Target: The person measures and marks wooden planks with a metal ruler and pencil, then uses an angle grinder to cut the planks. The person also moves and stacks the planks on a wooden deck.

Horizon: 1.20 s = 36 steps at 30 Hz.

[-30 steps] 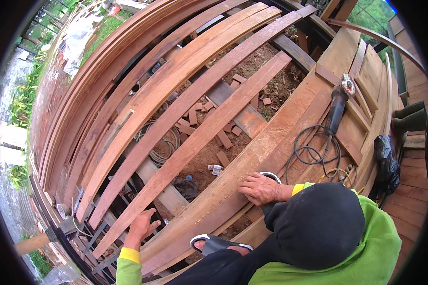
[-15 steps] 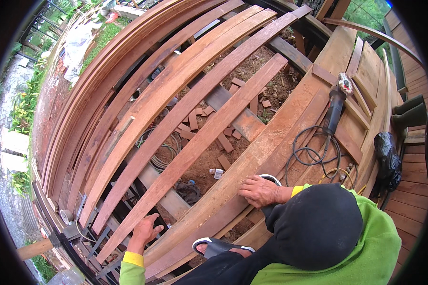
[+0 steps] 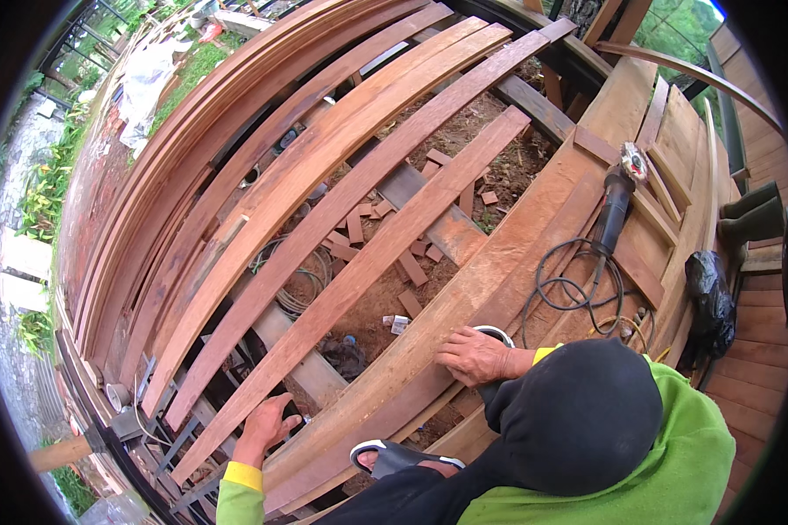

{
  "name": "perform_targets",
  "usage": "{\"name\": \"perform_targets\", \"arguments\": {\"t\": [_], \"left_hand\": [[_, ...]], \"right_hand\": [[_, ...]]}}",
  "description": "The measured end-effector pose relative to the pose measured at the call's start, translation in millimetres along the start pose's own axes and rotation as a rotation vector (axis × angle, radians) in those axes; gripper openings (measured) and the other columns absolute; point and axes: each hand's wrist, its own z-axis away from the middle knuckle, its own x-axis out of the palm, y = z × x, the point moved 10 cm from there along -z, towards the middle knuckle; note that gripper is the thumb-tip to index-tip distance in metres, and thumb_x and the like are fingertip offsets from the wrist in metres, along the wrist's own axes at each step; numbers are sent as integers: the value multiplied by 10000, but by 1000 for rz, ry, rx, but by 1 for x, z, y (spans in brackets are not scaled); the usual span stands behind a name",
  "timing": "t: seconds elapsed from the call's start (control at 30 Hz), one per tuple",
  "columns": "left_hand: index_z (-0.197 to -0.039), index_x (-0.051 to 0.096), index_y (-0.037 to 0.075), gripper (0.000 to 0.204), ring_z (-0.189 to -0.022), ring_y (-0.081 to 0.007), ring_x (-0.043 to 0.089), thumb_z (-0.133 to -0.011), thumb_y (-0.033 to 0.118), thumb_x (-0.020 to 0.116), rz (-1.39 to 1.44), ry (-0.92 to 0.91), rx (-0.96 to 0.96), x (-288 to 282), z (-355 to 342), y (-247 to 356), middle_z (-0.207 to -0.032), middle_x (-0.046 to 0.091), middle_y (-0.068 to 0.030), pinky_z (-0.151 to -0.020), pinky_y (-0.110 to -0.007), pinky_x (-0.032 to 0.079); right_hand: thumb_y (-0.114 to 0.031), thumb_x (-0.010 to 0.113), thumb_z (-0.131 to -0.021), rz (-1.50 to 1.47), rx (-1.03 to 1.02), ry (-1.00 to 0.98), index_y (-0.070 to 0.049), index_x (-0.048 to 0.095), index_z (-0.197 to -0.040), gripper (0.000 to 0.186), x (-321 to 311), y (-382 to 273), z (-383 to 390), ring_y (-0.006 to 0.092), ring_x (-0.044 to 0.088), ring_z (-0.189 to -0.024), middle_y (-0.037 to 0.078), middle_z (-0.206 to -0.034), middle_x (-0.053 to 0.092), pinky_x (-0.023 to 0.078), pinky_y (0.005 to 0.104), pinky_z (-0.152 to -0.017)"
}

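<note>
My left hand (image 3: 264, 429) is at the near edge of a reddish plank (image 3: 350, 289) that lies slantwise across the frame. Its thumb and fingers are apart, with nothing seen between them; whether it touches the plank I cannot tell. On a wide, dusty board (image 3: 411, 367), my right hand (image 3: 474, 355) rests with fingers stretched forward, holding nothing. Close beside it shows the white rim of a sandal (image 3: 496, 333). Another dark sandal (image 3: 403, 459) is on my foot between the hands. A rounded black-clothed shape, apparently my bent knee (image 3: 578, 411), hides part of the right arm.
An angle grinder (image 3: 615, 206) lies on boards at the right, its black cord (image 3: 547, 289) looped nearby. Several long planks (image 3: 311, 157) span dark beams at the left. Offcuts (image 3: 409, 267) and a coiled hose (image 3: 298, 289) lie below in the gaps. Boots (image 3: 753, 214) and a black bag (image 3: 712, 293) stand far right.
The view has shifted very slightly. Both hands keep nearly the same place and pose, and the planks and grinder have not visibly moved.
</note>
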Motion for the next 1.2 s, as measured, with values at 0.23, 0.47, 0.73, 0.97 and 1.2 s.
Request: {"name": "perform_targets", "arguments": {"t": [0.23,0.47,0.73,0.97,1.2], "left_hand": [[-1273,557,50,534,-1121,-376,597,-828,294,725,-3,16,11,14,-2,-14,-1170,643,-193,-927,-468,490],[-1312,522,67,552,-1108,-373,603,-855,325,692,-52,-8,18,16,-6,-19,-1181,628,-193,-907,-483,498],[-1329,521,84,563,-1118,-371,606,-852,325,697,-37,-25,-27,23,-5,-24,-1200,629,-195,-906,-485,504],[-1324,526,62,571,-1139,-375,590,-840,320,683,-16,-43,-51,21,-5,-21,-1210,630,-191,-932,-482,489],[-1316,530,53,565,-1106,-376,607,-839,314,680,-19,-24,-36,20,-5,-19,-1160,646,-190,-902,-491,501]], "right_hand": [[-137,645,-740,-6,-14,0,-66,593,-1080,352,-2,-3,-6,251,559,-1025,79,-1045,618,421,396,-900],[-123,667,-722,21,4,45,-75,607,-1040,327,-10,-7,-10,272,591,-998,86,-992,626,442,414,-872],[-111,666,-742,41,14,34,-68,621,-1024,289,-13,-14,-14,275,603,-989,87,-1007,650,441,412,-872],[-136,679,-733,58,15,20,-80,615,-1026,305,-12,-11,-13,271,606,-939,76,-1006,655,437,409,-856],[-138,690,-718,57,21,16,-79,635,-1040,332,-9,-9,-12,274,604,-972,85,-1029,663,428,413,-892]]}}
